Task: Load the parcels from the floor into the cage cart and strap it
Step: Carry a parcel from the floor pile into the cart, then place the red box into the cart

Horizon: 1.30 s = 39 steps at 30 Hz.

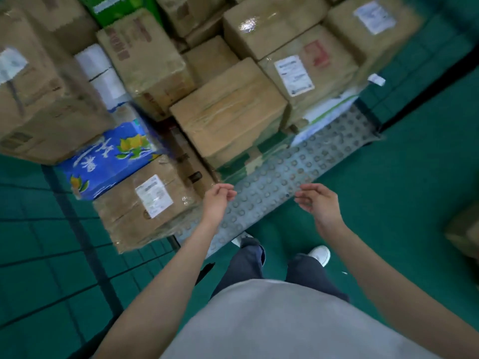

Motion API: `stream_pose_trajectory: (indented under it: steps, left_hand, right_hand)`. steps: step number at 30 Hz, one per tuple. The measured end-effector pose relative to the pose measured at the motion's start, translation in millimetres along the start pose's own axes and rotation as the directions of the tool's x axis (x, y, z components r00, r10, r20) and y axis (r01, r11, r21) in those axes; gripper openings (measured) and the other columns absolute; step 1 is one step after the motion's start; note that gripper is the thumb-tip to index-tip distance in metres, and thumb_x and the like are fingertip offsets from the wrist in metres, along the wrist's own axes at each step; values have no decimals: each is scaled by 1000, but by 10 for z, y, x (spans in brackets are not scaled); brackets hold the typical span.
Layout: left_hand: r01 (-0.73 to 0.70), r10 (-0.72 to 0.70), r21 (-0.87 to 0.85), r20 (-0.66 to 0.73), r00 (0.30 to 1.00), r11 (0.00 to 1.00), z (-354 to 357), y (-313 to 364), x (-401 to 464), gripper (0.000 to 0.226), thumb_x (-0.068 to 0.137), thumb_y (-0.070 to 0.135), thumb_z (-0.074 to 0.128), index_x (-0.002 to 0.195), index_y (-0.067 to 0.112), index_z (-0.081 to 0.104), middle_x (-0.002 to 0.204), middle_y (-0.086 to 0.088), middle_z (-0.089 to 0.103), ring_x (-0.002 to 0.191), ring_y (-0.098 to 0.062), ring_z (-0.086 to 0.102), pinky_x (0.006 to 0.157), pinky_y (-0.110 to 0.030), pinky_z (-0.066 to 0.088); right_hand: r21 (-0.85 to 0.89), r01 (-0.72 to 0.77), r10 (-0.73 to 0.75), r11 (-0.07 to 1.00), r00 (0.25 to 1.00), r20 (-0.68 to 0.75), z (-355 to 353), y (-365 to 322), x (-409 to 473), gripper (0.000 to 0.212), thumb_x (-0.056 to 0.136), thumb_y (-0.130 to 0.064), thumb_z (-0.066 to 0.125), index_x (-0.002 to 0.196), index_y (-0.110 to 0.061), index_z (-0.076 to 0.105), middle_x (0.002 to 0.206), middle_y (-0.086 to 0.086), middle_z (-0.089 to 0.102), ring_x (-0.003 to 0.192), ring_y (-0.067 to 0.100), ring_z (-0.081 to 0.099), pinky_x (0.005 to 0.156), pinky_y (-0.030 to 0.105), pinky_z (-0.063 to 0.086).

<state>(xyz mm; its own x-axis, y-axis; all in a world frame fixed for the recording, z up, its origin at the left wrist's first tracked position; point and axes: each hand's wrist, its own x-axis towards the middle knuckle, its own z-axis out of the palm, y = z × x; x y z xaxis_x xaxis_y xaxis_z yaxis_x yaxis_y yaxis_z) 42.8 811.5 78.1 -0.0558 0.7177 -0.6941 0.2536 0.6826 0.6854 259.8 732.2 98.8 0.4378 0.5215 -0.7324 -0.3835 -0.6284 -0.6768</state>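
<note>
Several brown cardboard parcels are stacked in the cage cart, on its grey studded base (305, 161). A taped brown parcel (228, 112) stands at the cart's front middle. A labelled brown parcel (147, 203) sits at the front left, with a blue printed carton (111, 156) behind it. My left hand (217, 200) hovers just right of the labelled parcel, fingers loosely curled, holding nothing. My right hand (318, 200) hangs over the studded base's front edge, also loosely curled and empty. The cart's dark mesh side (77, 229) runs along the left.
Green floor (388, 203) lies to the right and below. Part of another brown box (464, 234) shows at the right edge on the floor. My feet in white shoes (321, 255) stand close to the cart's front edge.
</note>
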Motion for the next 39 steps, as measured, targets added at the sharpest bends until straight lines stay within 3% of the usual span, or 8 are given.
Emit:
stream_pose_trajectory:
  steps: [7, 12, 18, 23, 30, 39]
  left_hand:
    - [-71, 49, 214, 103, 993, 974, 1275, 23, -308, 24, 104, 7, 37, 99, 2, 60, 79, -4, 62, 68, -11, 57, 51, -7, 43]
    - [-143, 71, 288, 249, 966, 947, 2294, 13, -673, 26, 105, 11, 38, 95, 8, 61, 81, -2, 64, 76, -16, 60, 69, -20, 48]
    - [-281, 103, 350, 448, 888, 894, 3535, -47, -1269, 27, 104, 8, 36, 99, 7, 62, 85, -3, 65, 72, -10, 59, 52, -5, 42]
    - [-427, 75, 452, 612, 787, 783, 4341, -133, -1560, 30, 102, 11, 37, 92, 20, 64, 92, -2, 69, 78, -11, 63, 66, -17, 42]
    - [-566, 19, 505, 735, 677, 652, 5372, -215, -1828, 30, 101, 9, 37, 89, 20, 63, 87, 3, 68, 76, -10, 63, 70, -22, 43]
    - [-642, -81, 527, 804, 589, 557, 6938, -260, -2122, 31, 99, 10, 37, 88, 21, 63, 88, 3, 69, 77, -10, 64, 80, -27, 45]
  right_hand:
    - [118, 16, 1, 993, 989, -149, -1432, 147, -34, 24, 93, 6, 48, 86, -11, 61, 77, 6, 66, 62, 12, 62, 69, 23, 51]
    - [197, 35, 17, 980, 965, -260, -2475, 304, -93, 24, 92, 7, 47, 86, -11, 60, 78, 7, 66, 68, 16, 62, 73, 25, 51]
    - [322, 54, 80, 945, 918, -389, -3565, 581, -237, 24, 93, 6, 45, 86, -12, 60, 78, 5, 66, 68, 15, 61, 73, 26, 48]
    - [449, 97, 162, 888, 849, -504, -4245, 833, -416, 24, 94, 6, 44, 86, -11, 60, 78, 5, 65, 68, 15, 61, 74, 25, 49]
    - [566, 166, 281, 807, 735, -617, -5058, 1064, -487, 25, 95, 4, 44, 84, -13, 59, 79, 5, 65, 68, 15, 62, 65, 19, 49]
    - [621, 212, 383, 754, 626, -679, -6243, 1040, -142, 24, 94, 4, 46, 84, -13, 60, 80, 5, 67, 68, 15, 62, 71, 24, 50]
